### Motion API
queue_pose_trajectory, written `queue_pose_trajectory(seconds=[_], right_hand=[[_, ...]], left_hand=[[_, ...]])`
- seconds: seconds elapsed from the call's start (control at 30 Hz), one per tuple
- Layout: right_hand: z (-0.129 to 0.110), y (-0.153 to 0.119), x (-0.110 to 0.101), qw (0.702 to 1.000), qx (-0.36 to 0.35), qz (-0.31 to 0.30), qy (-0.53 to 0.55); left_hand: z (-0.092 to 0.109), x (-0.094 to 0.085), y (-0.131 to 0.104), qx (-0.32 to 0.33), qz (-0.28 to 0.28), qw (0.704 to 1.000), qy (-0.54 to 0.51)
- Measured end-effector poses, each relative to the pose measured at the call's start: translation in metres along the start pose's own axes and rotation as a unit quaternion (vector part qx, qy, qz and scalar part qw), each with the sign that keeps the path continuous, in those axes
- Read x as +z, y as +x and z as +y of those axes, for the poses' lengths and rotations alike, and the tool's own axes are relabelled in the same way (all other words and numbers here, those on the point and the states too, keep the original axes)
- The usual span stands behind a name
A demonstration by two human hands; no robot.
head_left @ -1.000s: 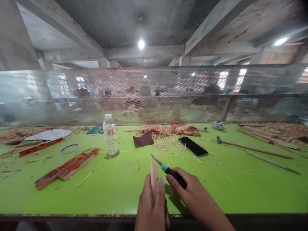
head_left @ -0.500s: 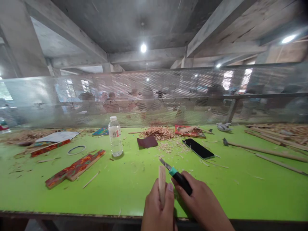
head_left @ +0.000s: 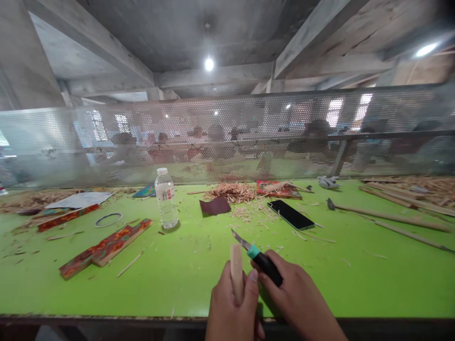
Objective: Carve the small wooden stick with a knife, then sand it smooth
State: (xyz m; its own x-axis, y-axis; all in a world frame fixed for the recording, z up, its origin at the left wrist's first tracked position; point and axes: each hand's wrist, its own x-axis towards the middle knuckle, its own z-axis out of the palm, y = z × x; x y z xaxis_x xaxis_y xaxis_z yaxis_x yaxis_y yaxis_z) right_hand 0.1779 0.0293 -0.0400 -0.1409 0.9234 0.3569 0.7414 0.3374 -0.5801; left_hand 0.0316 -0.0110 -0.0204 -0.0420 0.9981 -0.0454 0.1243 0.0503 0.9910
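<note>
My left hand (head_left: 231, 303) is closed around a pale wooden stick (head_left: 236, 272), whose squared end stands up above the fingers. My right hand (head_left: 289, 284) grips a carving knife (head_left: 265, 265) with a black handle and a teal collar. The knife's blade points up and to the left, just beyond the top of the stick and seemingly apart from it. Both hands are close together over the front edge of the green table (head_left: 170, 284). The lower part of the stick is hidden in my left hand.
A water bottle (head_left: 166, 199), brown sandpaper (head_left: 215, 206) and a phone (head_left: 290, 214) lie beyond my hands. Wood shavings (head_left: 231, 192) are heaped behind. Painted wood pieces (head_left: 106, 246) and a ring (head_left: 108, 219) are at left, long sticks (head_left: 391, 215) at right. A perforated screen (head_left: 199, 156) closes the back.
The blade has come off the stick's tip with the shaving that was on it gone, and now points more to the left. The whole view has shifted slightly.
</note>
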Motion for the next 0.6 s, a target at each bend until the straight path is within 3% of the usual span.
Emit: queue_pose_trajectory(seconds=[0.2,0.6], right_hand=[[-0.0005,0.0001,-0.0007,1.0,0.012,-0.011,0.014],[0.0005,0.0005,-0.0011,1.0,0.016,-0.018,0.019]], left_hand=[[-0.01,0.0025,0.0026,0.031,0.039,0.999,0.013],[-0.0058,0.003,0.0007,0.025,0.005,1.0,-0.01]])
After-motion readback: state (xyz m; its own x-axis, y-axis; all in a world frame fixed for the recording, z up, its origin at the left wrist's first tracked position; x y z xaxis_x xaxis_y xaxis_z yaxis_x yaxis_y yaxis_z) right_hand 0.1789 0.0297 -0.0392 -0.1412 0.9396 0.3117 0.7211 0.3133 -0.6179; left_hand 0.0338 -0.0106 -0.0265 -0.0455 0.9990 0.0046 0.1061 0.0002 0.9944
